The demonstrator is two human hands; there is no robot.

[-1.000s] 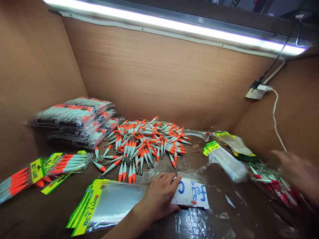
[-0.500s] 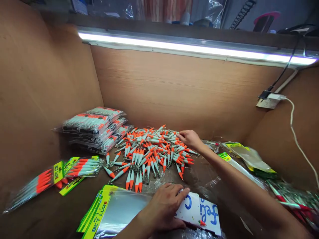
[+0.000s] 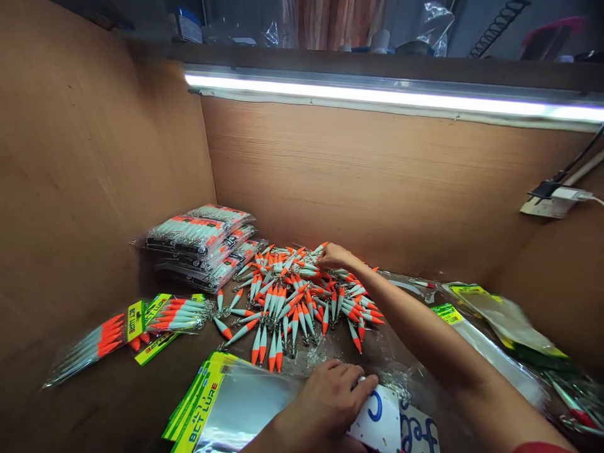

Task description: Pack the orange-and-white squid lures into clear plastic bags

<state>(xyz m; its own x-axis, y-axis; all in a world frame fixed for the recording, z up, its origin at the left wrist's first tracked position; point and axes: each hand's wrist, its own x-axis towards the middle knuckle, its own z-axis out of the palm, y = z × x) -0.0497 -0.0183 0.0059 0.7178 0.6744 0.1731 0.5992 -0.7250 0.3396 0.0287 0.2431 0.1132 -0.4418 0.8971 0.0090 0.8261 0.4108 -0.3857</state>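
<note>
Under my left hand [image 3: 328,399] is a white card [image 3: 377,418] with a blue letter; the fingers bend over its left end and grip it. My right hand [image 3: 334,255] reaches over to the back of a heap of fishing lures [image 3: 287,296], orange and pale with metal hooks. Its fingers are curled closed among the lures, and the tips are hidden, so what they hold cannot be made out. Clear packaging bags [image 3: 255,396] with yellow-green headers lie beside my left hand. Another card [image 3: 419,431] with blue lettering sticks out at the right.
Packed lure bundles [image 3: 198,242] are stacked at the back left. Filled lure packs [image 3: 101,343] lie in front of them. More plastic bags [image 3: 504,321] lie on the right, under my forearm's side. A light tube [image 3: 377,94] and wooden walls enclose the table; a power socket [image 3: 550,204] is at the right.
My right hand has moved left, deeper over the back of the lure heap. My left hand stays on the white card. The view has swung slightly left.
</note>
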